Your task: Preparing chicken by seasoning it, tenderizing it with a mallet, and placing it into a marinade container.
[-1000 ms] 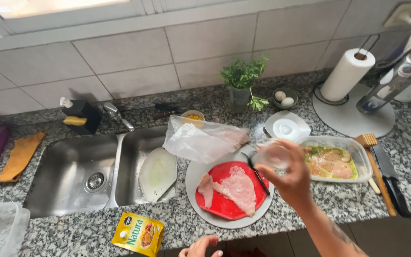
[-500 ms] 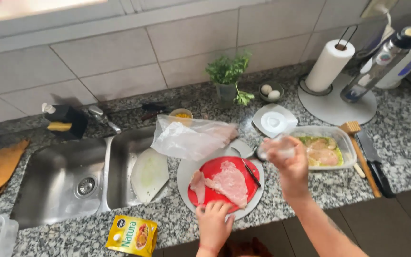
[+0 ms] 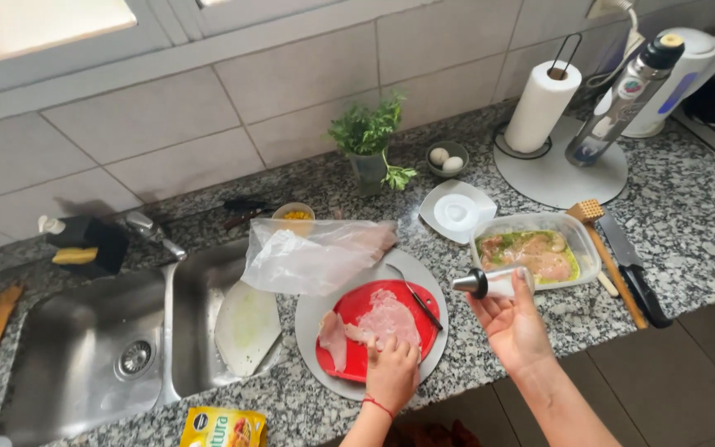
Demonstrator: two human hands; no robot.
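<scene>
A clear shaker [image 3: 494, 282] is gripped sideways in the right hand [image 3: 513, 324], just right of the red board [image 3: 374, 329] — the raw chicken [image 3: 391, 317] there is pressed flat by the left hand [image 3: 392, 371], fingers together, near the worktop [image 3: 688, 223] edge.

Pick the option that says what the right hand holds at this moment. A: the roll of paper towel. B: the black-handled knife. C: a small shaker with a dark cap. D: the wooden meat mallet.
C: the right hand grips a small shaker with a dark cap, tipped sideways beside the red plate, while the left hand rests on the raw meat.
</scene>
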